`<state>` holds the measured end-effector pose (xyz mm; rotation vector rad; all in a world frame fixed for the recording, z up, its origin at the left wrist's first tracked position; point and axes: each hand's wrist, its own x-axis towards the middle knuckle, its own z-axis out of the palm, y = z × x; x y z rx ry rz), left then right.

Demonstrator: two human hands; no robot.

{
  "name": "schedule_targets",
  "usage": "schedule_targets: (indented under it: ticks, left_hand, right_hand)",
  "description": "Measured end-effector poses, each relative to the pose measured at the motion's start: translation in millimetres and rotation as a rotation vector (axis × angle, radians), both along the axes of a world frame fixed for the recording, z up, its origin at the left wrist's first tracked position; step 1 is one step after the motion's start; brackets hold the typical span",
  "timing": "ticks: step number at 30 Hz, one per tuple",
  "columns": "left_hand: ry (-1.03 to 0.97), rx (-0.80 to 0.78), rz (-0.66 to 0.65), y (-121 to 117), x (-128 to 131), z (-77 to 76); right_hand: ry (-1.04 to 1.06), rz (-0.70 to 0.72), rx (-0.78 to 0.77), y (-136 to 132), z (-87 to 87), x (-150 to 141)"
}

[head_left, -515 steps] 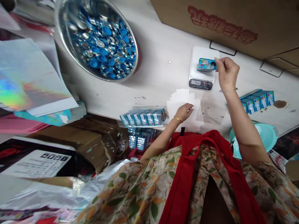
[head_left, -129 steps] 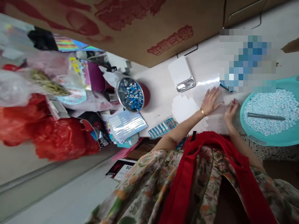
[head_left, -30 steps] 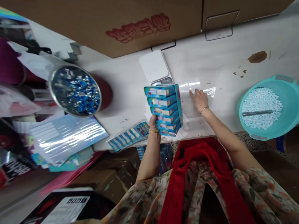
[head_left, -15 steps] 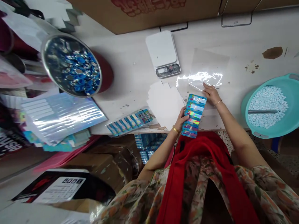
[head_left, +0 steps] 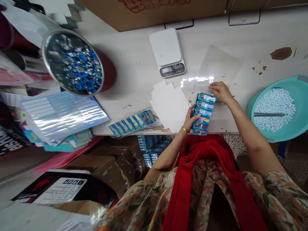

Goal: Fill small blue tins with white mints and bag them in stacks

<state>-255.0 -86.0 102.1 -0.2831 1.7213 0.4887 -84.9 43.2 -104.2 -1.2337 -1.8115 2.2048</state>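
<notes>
While shiny silver sheets [head_left: 64, 115] lie in a pile at the left edge of the white table [head_left: 130, 70], a metal pot [head_left: 109, 72] stands just beyond them, filled with blue and silver caps [head_left: 81, 70]. Farther right, near the front edge, a wrapped row of blue boxes [head_left: 133, 123] rests at a slant, and below the table more blue packs [head_left: 154, 147] sit beside a brown carton [head_left: 101, 163]. White cards [head_left: 169, 104] are fanned out to the right of that wrapped row, with a white scale [head_left: 166, 48] on their far side. Just right of the cards, the left hand [head_left: 191, 119] grasps a row of blue tins [head_left: 204, 110], its thumb across the top, close to the near edge. At the far end of these tins, the right hand [head_left: 220, 91] has thumb and fingers drawn together at a clear film [head_left: 198, 80]; whether they pinch it, I cannot tell. Well to the right, a teal basin [head_left: 298, 112] holds pale pellets [head_left: 276, 102], and a grey rod [head_left: 269, 114] lies across them.
</notes>
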Motion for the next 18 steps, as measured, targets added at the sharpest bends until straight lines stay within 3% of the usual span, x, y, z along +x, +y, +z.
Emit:
schedule_targets:
  ticks: [3, 7, 10, 14, 18]
  left_hand:
    - [-0.033, 0.1, -0.032, 6.5, 0.9, 3.7]
    - [-0.06, 0.12, -0.06, 18.7, 2.0, 9.1]
    - [-0.051, 0.138, -0.082, 25.8, -1.1, 20.5]
    - [-0.103, 0.166, -0.106, 30.6, -8.5, 36.8]
    - [-0.181, 0.116, -0.073, 31.0, -10.4, 26.8]
  right_hand:
    - [0.028, 0.002, -0.069, -8.5, -4.1, 1.4]
    - [0.04, -0.016, -0.125, -8.6, -13.1, 5.6]
    - [0.047, 0.055, -0.118, -6.2, -14.3, 5.1]
    - [-0.013, 0.186, -0.047, -12.4, -2.8, -7.4]
    - [-0.084, 0.209, -0.075, -21.7, 4.8, -17.9]
